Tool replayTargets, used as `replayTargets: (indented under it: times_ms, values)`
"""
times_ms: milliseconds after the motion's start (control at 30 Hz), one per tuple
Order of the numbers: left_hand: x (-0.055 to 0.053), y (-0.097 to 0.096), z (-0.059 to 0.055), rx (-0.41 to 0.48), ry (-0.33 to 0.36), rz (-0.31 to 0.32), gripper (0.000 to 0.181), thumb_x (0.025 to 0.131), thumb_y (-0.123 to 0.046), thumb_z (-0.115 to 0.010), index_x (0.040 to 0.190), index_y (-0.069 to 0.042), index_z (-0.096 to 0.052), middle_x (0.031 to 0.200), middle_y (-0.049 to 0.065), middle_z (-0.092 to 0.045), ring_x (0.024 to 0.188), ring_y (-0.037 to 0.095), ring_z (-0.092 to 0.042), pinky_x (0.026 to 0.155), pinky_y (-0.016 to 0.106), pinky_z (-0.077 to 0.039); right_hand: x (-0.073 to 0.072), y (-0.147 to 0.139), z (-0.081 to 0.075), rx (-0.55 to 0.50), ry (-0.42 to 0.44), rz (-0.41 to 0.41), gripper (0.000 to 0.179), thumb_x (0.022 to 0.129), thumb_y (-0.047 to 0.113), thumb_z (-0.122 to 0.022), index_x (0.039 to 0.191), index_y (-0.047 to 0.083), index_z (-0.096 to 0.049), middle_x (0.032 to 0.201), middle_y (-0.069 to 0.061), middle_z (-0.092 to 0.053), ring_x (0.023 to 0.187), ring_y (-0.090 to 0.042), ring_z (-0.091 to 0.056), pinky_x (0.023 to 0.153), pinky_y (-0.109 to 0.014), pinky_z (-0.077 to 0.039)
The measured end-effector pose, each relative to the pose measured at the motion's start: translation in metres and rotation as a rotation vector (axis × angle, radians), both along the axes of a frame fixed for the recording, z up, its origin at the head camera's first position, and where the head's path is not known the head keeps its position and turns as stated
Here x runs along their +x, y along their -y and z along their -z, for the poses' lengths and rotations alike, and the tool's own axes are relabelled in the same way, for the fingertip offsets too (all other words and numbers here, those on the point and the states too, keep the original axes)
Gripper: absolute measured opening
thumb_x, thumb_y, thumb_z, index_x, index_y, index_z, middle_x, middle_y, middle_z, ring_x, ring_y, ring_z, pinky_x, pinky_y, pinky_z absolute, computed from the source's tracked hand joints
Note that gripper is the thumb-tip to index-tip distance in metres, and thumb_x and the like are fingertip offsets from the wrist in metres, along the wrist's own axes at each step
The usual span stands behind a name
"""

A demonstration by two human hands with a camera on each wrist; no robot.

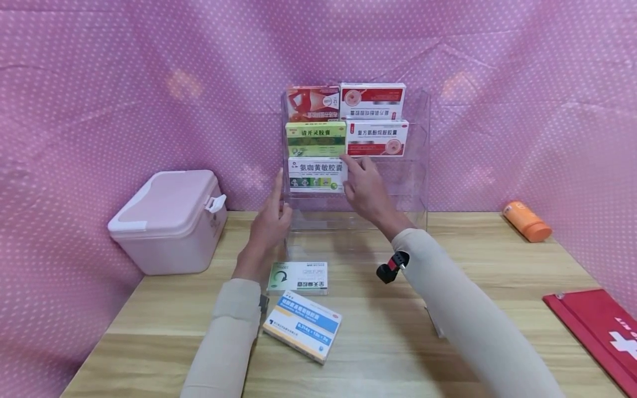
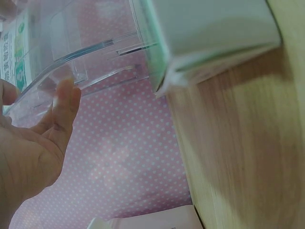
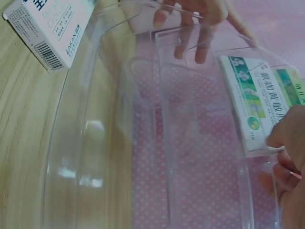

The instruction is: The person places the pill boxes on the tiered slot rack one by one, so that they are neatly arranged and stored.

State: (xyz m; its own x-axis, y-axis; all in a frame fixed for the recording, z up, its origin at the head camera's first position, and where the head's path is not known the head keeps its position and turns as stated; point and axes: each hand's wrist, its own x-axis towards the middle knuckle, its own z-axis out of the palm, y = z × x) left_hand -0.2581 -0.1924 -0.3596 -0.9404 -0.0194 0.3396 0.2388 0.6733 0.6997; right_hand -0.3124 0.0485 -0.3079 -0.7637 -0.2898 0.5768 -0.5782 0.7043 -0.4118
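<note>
A clear acrylic display rack stands against the curtain with medicine boxes on its tiers. My left hand rests at the rack's left side, index finger extended up along the panel; in the left wrist view its fingers lie against the clear edge. On the third tier sits a white medicine box with green pictures. My right hand pinches that box's right end, index finger at the upper corner and thumb lower down. Above it are a green box, a red box and two red-and-white boxes.
A white-and-green box and a blue-and-white box lie on the wooden table before the rack. The pink lidded case stands left. At right are an orange bottle and a red pouch.
</note>
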Motion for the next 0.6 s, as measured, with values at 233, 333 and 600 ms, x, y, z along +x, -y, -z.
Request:
replayTargets:
  times_ms: [233,333,600]
  values:
    - [0.000,0.000,0.000,0.006,-0.003,0.005,0.086,0.106,-0.024,-0.044,0.170,-0.050,0.008,0.183,-0.002,-0.009,0.133,0.038,-0.055,0.109,0.062,-0.049,0.004,-0.011,0.000,0.047,0.065,-0.064,0.089,0.095,0.001,-0.067,0.172,0.011,-0.025,0.148,-0.025,-0.060,0.138,-0.045,-0.053,0.121,-0.058,-0.042]
    - [0.000,0.001,0.000,0.001,-0.010,0.008,0.085,0.106,-0.023,-0.044,0.172,-0.046,0.006,0.183,-0.002,-0.010,0.141,0.039,-0.053,0.110,0.063,-0.049,0.009,-0.020,0.000,0.023,0.082,-0.091,0.091,0.095,0.001,-0.068,0.172,0.009,-0.021,0.147,-0.024,-0.062,0.142,-0.045,-0.051,0.124,-0.059,-0.039]
    - [-0.002,0.002,0.000,0.007,-0.014,0.013,0.084,0.107,-0.022,-0.044,0.173,-0.043,0.004,0.183,-0.003,-0.009,0.165,0.036,-0.029,0.123,0.065,-0.039,0.039,-0.065,-0.007,-0.031,0.087,-0.096,0.063,0.096,0.003,-0.071,0.155,0.002,-0.049,0.144,-0.026,-0.059,0.132,-0.045,-0.056,0.113,-0.062,-0.049]
